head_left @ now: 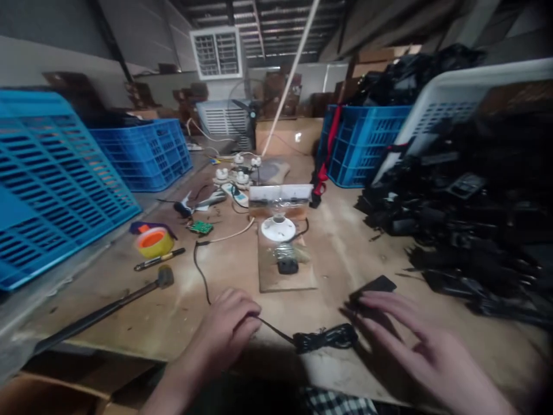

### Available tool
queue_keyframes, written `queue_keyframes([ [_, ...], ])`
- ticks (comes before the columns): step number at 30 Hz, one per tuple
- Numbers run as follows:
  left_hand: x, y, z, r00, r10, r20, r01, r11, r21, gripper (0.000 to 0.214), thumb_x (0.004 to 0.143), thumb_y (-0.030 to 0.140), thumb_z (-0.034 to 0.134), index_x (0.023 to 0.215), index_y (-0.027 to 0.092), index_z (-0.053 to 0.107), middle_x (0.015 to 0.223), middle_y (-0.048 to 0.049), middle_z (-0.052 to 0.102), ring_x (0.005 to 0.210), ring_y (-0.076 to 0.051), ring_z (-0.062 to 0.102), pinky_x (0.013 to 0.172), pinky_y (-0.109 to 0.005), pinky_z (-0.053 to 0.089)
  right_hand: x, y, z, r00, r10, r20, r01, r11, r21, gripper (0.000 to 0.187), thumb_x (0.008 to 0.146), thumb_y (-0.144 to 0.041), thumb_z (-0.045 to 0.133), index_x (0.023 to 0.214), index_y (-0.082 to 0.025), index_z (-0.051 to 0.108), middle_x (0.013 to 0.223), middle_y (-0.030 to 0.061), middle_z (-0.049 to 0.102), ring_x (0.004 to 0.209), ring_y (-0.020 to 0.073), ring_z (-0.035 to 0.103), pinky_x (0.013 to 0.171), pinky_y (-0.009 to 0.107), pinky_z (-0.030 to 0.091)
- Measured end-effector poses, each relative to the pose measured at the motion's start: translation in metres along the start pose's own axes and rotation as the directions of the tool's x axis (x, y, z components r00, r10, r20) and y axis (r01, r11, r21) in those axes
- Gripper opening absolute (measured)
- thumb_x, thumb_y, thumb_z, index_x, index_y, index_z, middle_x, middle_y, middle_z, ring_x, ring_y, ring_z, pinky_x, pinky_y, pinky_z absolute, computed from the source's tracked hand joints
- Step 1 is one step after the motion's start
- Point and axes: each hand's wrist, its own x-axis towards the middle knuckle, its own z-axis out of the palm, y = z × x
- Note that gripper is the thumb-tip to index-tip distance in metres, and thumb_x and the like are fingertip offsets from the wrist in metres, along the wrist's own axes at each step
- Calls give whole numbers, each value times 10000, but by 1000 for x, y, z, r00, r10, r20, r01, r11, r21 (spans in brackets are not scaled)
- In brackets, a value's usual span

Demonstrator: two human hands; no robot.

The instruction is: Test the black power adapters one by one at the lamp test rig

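My left hand [233, 323] is closed, thumb against fingers, on a thin black cable. From it the cable runs right to a coiled, bundled stretch of black cable [326, 338] on the table. My right hand [415, 334] has its thumb and fingers apart, with the fingertips at the near side of a flat black power adapter [375, 286]. Whether they touch the adapter is hard to tell. Beyond both hands, a wooden board [287, 282] bears a white round lamp socket [279, 229] and a black socket block [287, 266].
A heap of black adapters and cables [475, 230] spills from a white crate [444, 92] at right. At left are a hammer [103, 308], a marker [159, 259], yellow tape [155, 242], a green circuit board [200, 227] and a blue crate [64, 173].
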Motion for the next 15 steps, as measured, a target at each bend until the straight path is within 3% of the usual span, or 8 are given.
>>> queue_keyframes([
  [4,6,45,21,995,74,66,-68,993,-93,120,967,289,655,1075,239,636,1050,-20,645,991,-232,565,874,-371,443,6,-12,21,952,-157,263,170,985,-27,377,918,-397,686,1290,-340,652,1311,56,667,1259,319,582,1097,604,420],
  [6,11,56,37,992,57,109,-47,994,-94,272,900,290,752,1134,244,622,1096,-21,645,1027,-249,551,910,-390,438,10,-18,30,907,-166,388,182,983,-5,324,924,-341,668,1247,-310,656,1205,55,705,1176,294,635,1130,641,351],
  [8,16,59,51,988,42,148,-36,998,-43,329,870,275,783,1154,239,619,1097,-24,642,1032,-258,543,930,-404,436,12,-23,37,881,-167,442,168,985,37,187,971,-280,573,1132,-279,669,1039,33,728,1015,238,691,1130,616,353],
  [11,18,54,59,985,29,173,-51,991,122,136,918,193,679,1045,209,632,1033,-33,630,974,-247,541,907,-408,444,8,-25,52,893,-175,415,161,985,70,174,1006,-268,481,1024,-265,654,959,30,711,902,218,688,1020,520,476],
  [13,17,51,56,986,24,167,-62,972,228,78,925,140,625,982,192,624,1015,-40,628,956,-239,544,895,-398,449,0,-16,69,924,-182,336,168,983,71,168,1001,-305,495,1033,-275,657,984,42,709,896,228,685,873,423,557],
  [15,16,46,52,984,69,166,-116,948,297,43,943,197,630,981,181,617,1005,-43,638,947,-235,556,880,-382,461,-6,3,92,955,-218,204,203,975,92,181,983,-346,528,1084,-297,670,1021,46,722,901,231,699,764,353,584],
])
